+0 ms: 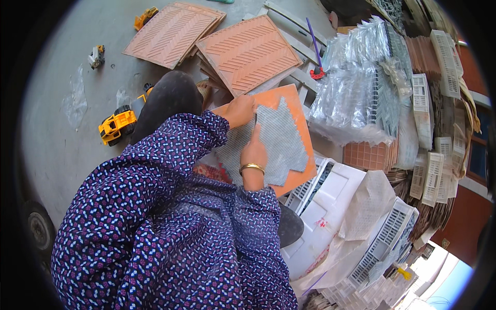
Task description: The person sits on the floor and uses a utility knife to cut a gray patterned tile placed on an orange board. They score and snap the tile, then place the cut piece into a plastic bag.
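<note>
Over my lap lies an orange square board (310, 175) with a grey, finely ribbed sheet (281, 139) on it, its edges stepped and jagged. My left hand (240, 111) is closed at the upper left of the board, fingertips by the sheet's edge; what they pinch is hidden. Just below, my right hand (253, 154), with a gold bangle (252, 166) at the wrist, rests on the sheet. Its index finger is stretched toward a small dark slit near the left fingertips. The other fingers look curled and partly hidden.
Stacked orange chevron-patterned trays (250, 54) lie ahead, beside a purple-handled tool (314, 44). Plastic-wrapped grey sheets (356, 77) and white slotted crates (434, 170) stand at right. A white plastic stool (330, 201) is close by. Yellow toy trucks (118, 125) sit on the left floor.
</note>
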Demonstrator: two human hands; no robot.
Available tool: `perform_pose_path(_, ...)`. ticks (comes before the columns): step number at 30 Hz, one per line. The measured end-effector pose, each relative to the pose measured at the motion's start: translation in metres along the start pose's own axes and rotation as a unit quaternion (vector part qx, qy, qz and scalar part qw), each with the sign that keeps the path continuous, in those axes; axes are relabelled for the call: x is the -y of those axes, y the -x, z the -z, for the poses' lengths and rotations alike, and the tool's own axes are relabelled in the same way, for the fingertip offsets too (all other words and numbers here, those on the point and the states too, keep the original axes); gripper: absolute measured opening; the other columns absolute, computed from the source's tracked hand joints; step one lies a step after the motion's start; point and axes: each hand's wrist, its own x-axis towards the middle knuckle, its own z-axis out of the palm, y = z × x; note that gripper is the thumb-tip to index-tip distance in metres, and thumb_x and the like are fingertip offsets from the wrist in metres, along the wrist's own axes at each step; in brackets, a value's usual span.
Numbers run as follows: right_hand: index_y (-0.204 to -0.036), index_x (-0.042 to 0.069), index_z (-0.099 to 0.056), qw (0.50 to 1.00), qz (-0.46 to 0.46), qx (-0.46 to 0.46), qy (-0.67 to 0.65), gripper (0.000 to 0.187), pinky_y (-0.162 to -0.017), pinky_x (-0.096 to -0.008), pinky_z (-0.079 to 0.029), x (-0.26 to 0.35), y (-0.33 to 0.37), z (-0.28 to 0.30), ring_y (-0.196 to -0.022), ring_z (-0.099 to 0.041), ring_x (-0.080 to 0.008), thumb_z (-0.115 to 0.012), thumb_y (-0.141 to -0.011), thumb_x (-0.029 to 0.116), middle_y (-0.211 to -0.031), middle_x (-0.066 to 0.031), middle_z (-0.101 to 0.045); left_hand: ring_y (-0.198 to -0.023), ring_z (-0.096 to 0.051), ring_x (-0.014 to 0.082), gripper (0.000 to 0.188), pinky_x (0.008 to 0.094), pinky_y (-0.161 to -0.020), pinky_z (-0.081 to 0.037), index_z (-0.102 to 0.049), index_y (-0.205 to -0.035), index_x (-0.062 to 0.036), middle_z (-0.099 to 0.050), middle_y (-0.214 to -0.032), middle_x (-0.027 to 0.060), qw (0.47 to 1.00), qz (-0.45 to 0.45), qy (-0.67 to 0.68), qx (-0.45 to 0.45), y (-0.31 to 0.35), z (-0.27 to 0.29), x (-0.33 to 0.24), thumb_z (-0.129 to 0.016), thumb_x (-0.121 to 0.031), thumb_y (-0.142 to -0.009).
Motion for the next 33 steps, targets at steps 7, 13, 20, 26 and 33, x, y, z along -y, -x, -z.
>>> perform_pose_path(7,-0.133,0.015,-0.026,0.999,0.012,-0.001,-0.052,0.06,-0.059,-0.0454,-0.045,-0.016,0.011,-0.004,-0.064,-0.057,-0.0383,-0.049,-0.078,0.008,-0.072,-0.024,-0.058,-0.066,-0.057,0.0333,0.008,0.0377,-0.058,-0.043,-0.055,-0.067,-0.0004,-0.056,-0.068,0.0182,0.999,0.015,0.04,-0.002,0.0,0.002,0.002,-0.057,-0.007,-0.071)
perform_pose_path(13,-0.133,0.017,-0.028,0.975,0.046,0.019,-0.217,0.057,-0.049,-0.0343,-0.047,-0.047,0.002,-0.022,-0.051,-0.056,-0.0226,-0.046,-0.08,0.006,-0.063,-0.013,-0.057,-0.066,-0.056,0.0318,0.007,0.0366,-0.058,-0.043,-0.054,-0.068,-0.0001,-0.056,-0.069,0.0177,0.996,-0.015,0.085,0.024,-0.006,0.0,0.011,-0.056,-0.006,-0.07)
perform_pose_path(20,-0.134,0.016,-0.028,0.905,0.001,0.122,-0.408,0.057,-0.042,-0.0251,-0.044,-0.047,-0.006,-0.003,-0.045,-0.051,-0.0105,-0.045,-0.082,0.004,-0.058,-0.0036,-0.054,-0.064,-0.057,0.0293,0.005,0.0351,-0.058,-0.044,-0.055,-0.07,0.0003,-0.056,-0.067,0.0157,0.986,-0.111,0.015,0.123,-0.006,0.014,-0.001,-0.056,-0.005,-0.069)
perform_pose_path(26,-0.135,0.013,-0.025,0.827,0.008,0.173,-0.534,0.056,-0.044,-0.0262,-0.046,-0.052,-0.006,-0.002,-0.047,-0.051,-0.0124,-0.043,-0.083,0.004,-0.062,-0.0065,-0.053,-0.059,-0.054,0.0257,0.005,0.0324,-0.056,-0.042,-0.055,-0.069,-0.0004,-0.054,-0.063,0.0138,0.986,-0.121,0.022,0.109,-0.003,0.021,-0.003,-0.057,-0.005,-0.068)
perform_pose_path(33,-0.135,0.011,-0.025,0.731,-0.013,0.198,-0.653,0.055,-0.046,-0.0265,-0.047,-0.058,-0.005,-0.012,-0.051,-0.053,-0.0128,-0.044,-0.083,0.006,-0.065,-0.0076,-0.054,-0.057,-0.052,0.0238,0.007,0.0309,-0.055,-0.041,-0.054,-0.069,0.0001,-0.052,-0.06,0.0124,0.985,-0.105,0.004,0.137,-0.004,0.022,-0.005,-0.059,-0.004,-0.066)
